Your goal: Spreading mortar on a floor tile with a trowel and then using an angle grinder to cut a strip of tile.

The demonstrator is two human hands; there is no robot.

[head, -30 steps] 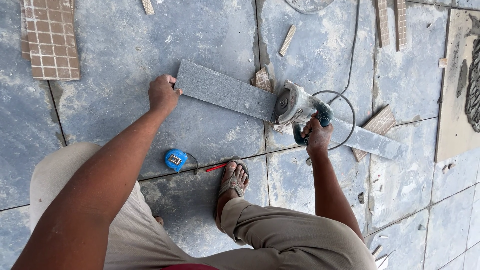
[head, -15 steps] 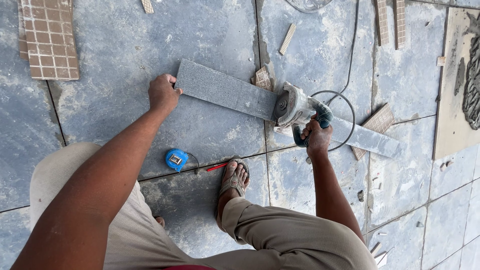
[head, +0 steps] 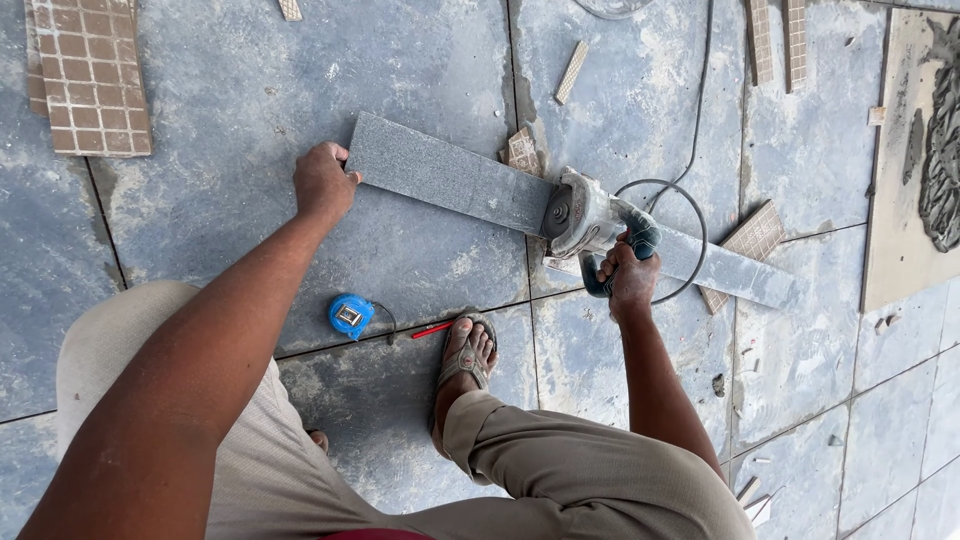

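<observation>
A long grey stone strip (head: 450, 180) lies slantwise on the blue-grey floor tiles. My left hand (head: 322, 180) presses down on its left end. My right hand (head: 628, 276) grips the handle of an angle grinder (head: 585, 222), whose disc sits on the strip near its middle. The grinder's black cord (head: 690, 200) loops round behind it and runs up out of view. My sandalled foot (head: 466, 355) rests on the floor just below the strip.
A blue tape measure (head: 350, 315) and a red pencil (head: 432, 329) lie by my foot. A brown mosaic sheet (head: 90, 75) sits top left. Small tile offcuts (head: 523, 152) and narrow mosaic strips (head: 778, 40) are scattered about. A beige slab (head: 912, 150) lies at right.
The grinder and my right hand have shifted slightly left along the strip. My left hand stays on the strip's end.
</observation>
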